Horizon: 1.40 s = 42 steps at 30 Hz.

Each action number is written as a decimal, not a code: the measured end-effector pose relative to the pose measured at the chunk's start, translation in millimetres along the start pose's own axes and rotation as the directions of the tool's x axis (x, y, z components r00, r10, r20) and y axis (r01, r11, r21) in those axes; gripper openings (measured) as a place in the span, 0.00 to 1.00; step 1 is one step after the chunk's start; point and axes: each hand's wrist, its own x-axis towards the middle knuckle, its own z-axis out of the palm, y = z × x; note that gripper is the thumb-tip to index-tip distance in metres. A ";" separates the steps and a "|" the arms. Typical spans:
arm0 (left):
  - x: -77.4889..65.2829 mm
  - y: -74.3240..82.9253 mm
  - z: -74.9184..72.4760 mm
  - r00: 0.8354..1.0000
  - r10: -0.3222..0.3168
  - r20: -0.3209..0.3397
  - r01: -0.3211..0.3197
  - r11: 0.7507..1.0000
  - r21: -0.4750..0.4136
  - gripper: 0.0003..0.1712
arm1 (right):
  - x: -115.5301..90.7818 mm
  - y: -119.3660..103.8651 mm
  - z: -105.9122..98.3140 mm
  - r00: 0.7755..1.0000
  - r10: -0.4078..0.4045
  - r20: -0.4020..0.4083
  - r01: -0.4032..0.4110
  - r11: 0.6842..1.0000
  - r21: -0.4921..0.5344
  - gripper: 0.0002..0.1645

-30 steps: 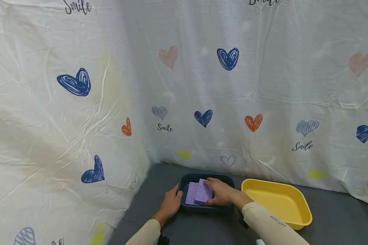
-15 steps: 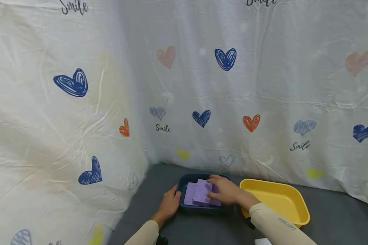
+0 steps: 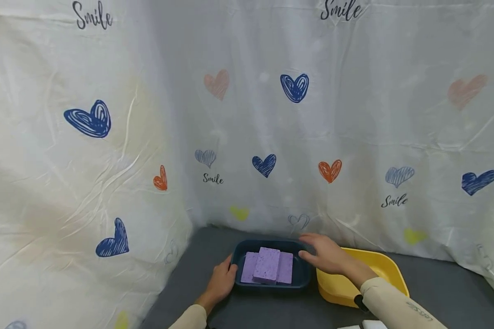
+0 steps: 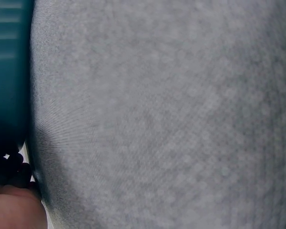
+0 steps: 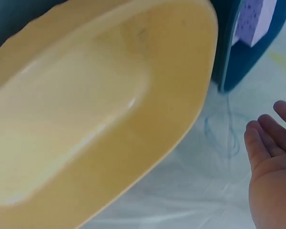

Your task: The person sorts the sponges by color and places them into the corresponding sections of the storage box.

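Note:
A dark blue plastic bin [image 3: 301, 275] stands on the grey table, holding purple speckled sponges. One sponge [image 3: 266, 265] lies on top, overlapping a left sponge [image 3: 248, 267] and a right sponge [image 3: 286, 267]. At the bin's left rim my left hand [image 3: 221, 279] grips the wall, its thumb by the edge; the left wrist view shows only a bit of this hand [image 4: 16, 207] under the bin's side [image 4: 8, 81]. My right hand [image 3: 327, 256] hovers near the bin's right end with fingers extended and nothing in it. Its spread fingers also show in the right wrist view.
A yellow bin [image 3: 364, 258] stands just right of the blue one, partly under the right forearm; its visible inside [image 5: 86, 105] is bare. White objects [image 3: 373, 324] lie at the bottom edge. A white curtain [image 3: 247, 114] with hearts hangs behind the grey table [image 3: 271, 310].
My right hand has let go of the sponges and moved right, uncovering the right-hand sponge. The left hand stays at the blue bin's rim. The head view has shifted slightly.

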 end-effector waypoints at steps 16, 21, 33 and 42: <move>-7.7 -4.4 -6.4 0.996 -0.092 -0.004 0.092 0.995 0.039 0.30 | -73.2 35.8 -49.2 0.986 0.161 -0.033 -0.160 0.987 0.019 0.33; -1.7 -4.3 -18.7 0.993 -0.111 -0.032 0.113 0.991 0.076 0.35 | -86.9 51.5 -63.8 0.980 0.179 -0.091 -0.182 0.983 -0.018 0.33; -25.3 16.2 -60.5 0.989 -0.068 -0.129 0.083 0.990 0.118 0.40 | -117.1 86.0 -75.5 0.946 0.288 -0.150 -0.300 0.952 -0.061 0.34; -41.2 54.1 -52.1 0.974 0.138 -0.180 -0.119 0.986 0.112 0.38 | -155.3 120.5 -71.0 0.902 0.385 -0.196 -0.402 0.914 -0.056 0.36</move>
